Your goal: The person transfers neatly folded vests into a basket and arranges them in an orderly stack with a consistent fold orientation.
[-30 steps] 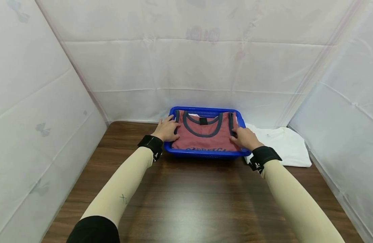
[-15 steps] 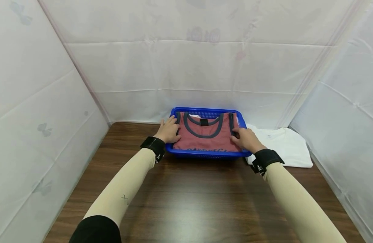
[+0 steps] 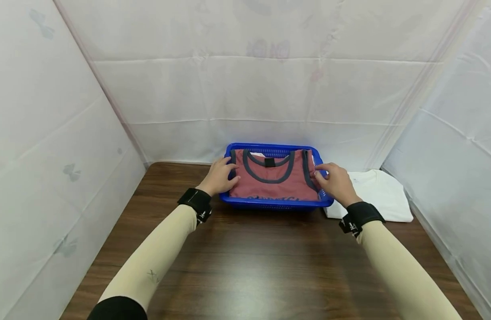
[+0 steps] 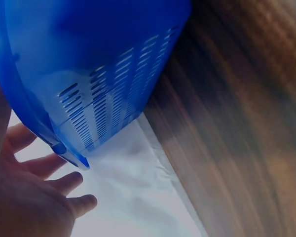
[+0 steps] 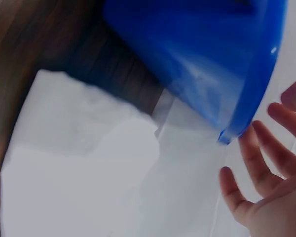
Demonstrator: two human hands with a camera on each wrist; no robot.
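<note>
A folded red shirt (image 3: 265, 189) with dark grey neck and armhole trim lies in a blue plastic basket (image 3: 275, 204) at the back of the table. At the basket's left side, my left hand (image 3: 218, 177) reaches over the rim, its fingers spread and relaxed near the shirt's edge. My right hand (image 3: 336, 181) is over the right rim with loosely bent fingers, fingertips right at the shirt's right edge. In the left wrist view, spread fingers show beside the slotted basket wall (image 4: 103, 94). The right wrist view has relaxed fingers beside the rim (image 5: 259, 84).
A folded white shirt (image 3: 379, 195) lies on the brown wooden table (image 3: 245, 262), right of the basket and partly behind my right hand. White sheeting (image 3: 245, 98) hangs close behind the basket and along both sides.
My right hand has moved right, from the shirt's grey trim towards the basket's right rim. My left hand has stayed nearly in place, its fingers lifting slightly.
</note>
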